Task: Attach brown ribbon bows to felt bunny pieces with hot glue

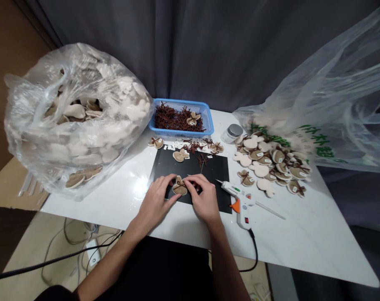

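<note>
Holding a bow-tied piece (pixel 179 189), left hand (pixel 159 192) spans its side, right hand (pixel 203 198) pinching it with narrower grip.

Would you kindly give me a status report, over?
Left hand holding piece; right hand at its edge. Bow on piece, mat beneath. Glue gun right of hands, tip over mat.

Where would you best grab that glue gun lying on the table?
Probably by the handle, with the right hand coming from the near edge of the table: the glue gun lies on its side, handle toward that edge, nozzle pointing leftward.
</note>
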Available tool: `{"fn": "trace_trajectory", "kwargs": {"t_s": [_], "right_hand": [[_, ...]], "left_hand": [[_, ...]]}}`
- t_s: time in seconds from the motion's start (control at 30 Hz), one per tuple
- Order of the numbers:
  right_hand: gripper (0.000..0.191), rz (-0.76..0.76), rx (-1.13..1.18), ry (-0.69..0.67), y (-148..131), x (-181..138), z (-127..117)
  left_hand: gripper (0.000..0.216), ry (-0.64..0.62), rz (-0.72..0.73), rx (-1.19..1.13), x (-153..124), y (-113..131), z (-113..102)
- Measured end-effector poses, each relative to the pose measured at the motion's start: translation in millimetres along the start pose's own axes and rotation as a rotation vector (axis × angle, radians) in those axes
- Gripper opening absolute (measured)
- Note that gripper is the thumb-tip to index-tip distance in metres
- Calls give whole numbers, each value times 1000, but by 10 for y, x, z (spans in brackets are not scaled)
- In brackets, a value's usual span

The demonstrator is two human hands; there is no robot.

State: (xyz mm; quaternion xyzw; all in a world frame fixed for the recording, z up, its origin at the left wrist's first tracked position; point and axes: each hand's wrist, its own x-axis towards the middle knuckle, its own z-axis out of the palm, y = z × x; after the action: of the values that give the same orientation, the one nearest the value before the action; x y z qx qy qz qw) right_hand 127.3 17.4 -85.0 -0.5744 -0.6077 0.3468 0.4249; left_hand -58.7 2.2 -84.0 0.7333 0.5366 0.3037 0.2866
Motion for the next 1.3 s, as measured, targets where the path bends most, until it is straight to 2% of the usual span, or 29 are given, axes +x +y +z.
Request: {"fn": "trace_trajectory", "kwargs": {"t_s": [0.1, 0.3, 0.57, 0.8, 1.3], "right_hand": [[19, -4, 0, 21, -10, 5, -12], [16, -63, -43, -37, -45, 28, 15], [19, -12, -16, 38, -54, -46, -32], [16, -133, -145, -8, -53, -39, 12], [18, -135, -171, -26, -8, -22, 108]], "left_hand": [[44, -25, 19, 35, -3, -2, 1], [40, -38, 24, 63, -7, -15, 15], [37, -42, 14, 64, 1, -10, -6], [35, -20, 32, 47, 27, -29, 1], [35, -30, 41, 55, 18, -46, 3]]}}
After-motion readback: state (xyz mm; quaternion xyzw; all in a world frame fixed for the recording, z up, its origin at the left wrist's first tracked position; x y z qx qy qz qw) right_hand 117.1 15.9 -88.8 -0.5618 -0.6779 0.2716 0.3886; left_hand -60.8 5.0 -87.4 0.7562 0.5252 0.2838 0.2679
